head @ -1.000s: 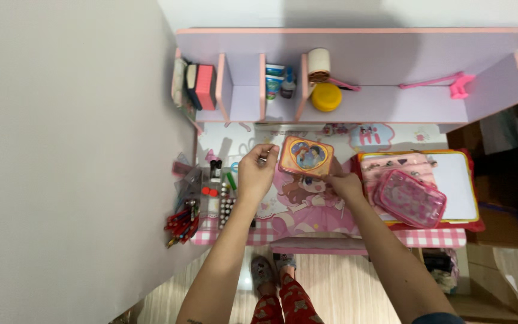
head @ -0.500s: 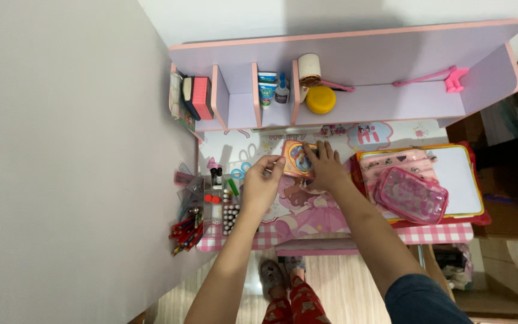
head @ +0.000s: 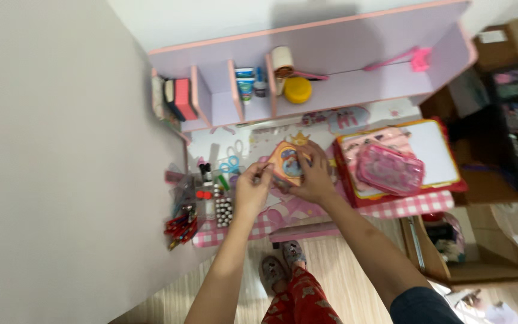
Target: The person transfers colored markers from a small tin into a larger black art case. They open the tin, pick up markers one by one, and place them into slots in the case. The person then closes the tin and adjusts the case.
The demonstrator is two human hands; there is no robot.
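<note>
Both my hands are over a small pink and lilac desk (head: pixel 391 207). My right hand (head: pixel 313 177) lies across an orange case with a heart picture (head: pixel 283 162) and grips it from the right. My left hand (head: pixel 252 187) pinches the case's left edge with fingers closed on it. The case is tilted, lifted a little above the cartoon desk mat (head: pixel 298 210). The picture is blurred by head motion.
A clear pink pouch (head: pixel 389 169) lies on a pink case and a white board (head: pixel 436 153) to the right. Pens, scissors (head: pixel 230 163) and a clear organiser (head: pixel 211 198) crowd the desk's left. The shelf holds a yellow round tin (head: pixel 298 90), bottles and books. A wall is on the left.
My right hand moved from the case's lower right corner to lie across its face. The view swung and tilted, so the desk shifted left and up in the frame.
</note>
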